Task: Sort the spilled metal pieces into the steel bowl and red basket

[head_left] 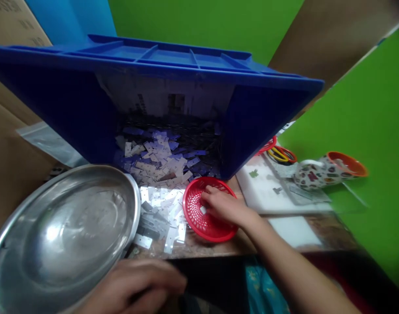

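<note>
My right hand [220, 204] reaches into a round red plastic basket [215, 233] with slotted walls. Its fingers are curled together, and a small pale piece [203, 210] shows beside them in the basket. Whether the fingers hold that piece is unclear. Low in front, my left hand [143, 283] is somewhat blurred, its fingers bent closed near the rim of a large steel bowl [137, 209]. Anything inside that grasp is hidden. Many flat metal plates with small holes [156, 213] lie between the bowl and the basket.
A big blue crate [258, 113] lies on its side, open toward me, with more metal plates [163, 152] spilling out. To the right are a white foam slab [258, 192], a patterned mug [317, 173] lying tilted and coloured rings [281, 154]. The wooden table's front edge [215, 253] runs below the basket.
</note>
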A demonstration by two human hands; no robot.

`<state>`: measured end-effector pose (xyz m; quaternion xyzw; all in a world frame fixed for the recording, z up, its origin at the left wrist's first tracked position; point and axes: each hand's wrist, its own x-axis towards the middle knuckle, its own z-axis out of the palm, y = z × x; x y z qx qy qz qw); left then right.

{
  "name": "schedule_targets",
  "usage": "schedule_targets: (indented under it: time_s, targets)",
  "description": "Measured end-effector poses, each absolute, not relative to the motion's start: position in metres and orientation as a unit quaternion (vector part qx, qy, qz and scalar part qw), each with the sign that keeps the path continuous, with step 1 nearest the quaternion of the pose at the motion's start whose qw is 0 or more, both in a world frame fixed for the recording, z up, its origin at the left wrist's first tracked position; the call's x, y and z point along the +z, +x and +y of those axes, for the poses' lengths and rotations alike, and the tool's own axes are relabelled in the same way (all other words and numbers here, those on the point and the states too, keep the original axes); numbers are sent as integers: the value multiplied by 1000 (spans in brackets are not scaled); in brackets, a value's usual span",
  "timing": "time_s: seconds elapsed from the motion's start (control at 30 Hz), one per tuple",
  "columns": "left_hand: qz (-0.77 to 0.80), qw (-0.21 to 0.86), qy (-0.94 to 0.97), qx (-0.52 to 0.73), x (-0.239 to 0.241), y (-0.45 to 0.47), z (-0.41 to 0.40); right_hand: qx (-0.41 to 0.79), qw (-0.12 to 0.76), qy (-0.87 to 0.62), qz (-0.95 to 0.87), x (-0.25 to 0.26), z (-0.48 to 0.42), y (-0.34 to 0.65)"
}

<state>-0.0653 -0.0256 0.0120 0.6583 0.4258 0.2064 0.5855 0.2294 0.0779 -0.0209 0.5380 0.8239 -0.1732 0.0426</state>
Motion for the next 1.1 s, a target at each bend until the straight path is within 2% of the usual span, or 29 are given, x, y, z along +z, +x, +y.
schedule_targets:
  time_s: [0.03, 0.13, 0.2, 0.3, 0.37, 0.43, 0.5, 0.6, 0.7, 0.77, 0.93, 1.0, 1.1]
  targets:
    - [420, 599, 661, 167, 6, -48, -20, -174, 46, 531, 828, -24, 78, 230]
    - [455, 675, 552, 179, -26, -11, -11, -185, 46, 534, 823, -17, 73, 235]
    - [441, 745, 460, 198, -46, -1, -11, -196, 7, 550, 811, -2, 69, 231]
    - [365, 801, 393, 266, -56, 7, -12, -256, -174, 551, 775, 28, 67, 200]
    - [318, 816, 374, 304, -52, 11, -11, -363, -305, 508, 719, 47, 66, 165]
    - [280, 829, 369, 314, -47, 15, -11, -441, -364, 460, 679, 61, 64, 136]
    - [258, 836, 375, 305, -45, 13, -14, -404, -366, 466, 697, 66, 56, 124]
    - [285, 820, 421, 263, -51, -1, -20, -268, -270, 513, 770, 51, 31, 144]
    - [378, 737, 524, 199, -62, -21, -25, -123, -146, 564, 803, 17, -4, 182]
    - [423, 621, 634, 185, -68, -33, -25, -55, -101, 584, 804, -6, -23, 203]
    - [485, 323, 797, 157, -73, -40, -15, 54, -148, 605, 780, -27, -35, 233]
    - [525, 255, 806, 101, -69, -35, -9, 70, -140, 626, 764, -26, -29, 240]
    - [552, 220, 804, 24, -62, -26, -1, 70, -112, 659, 741, -25, -21, 243]
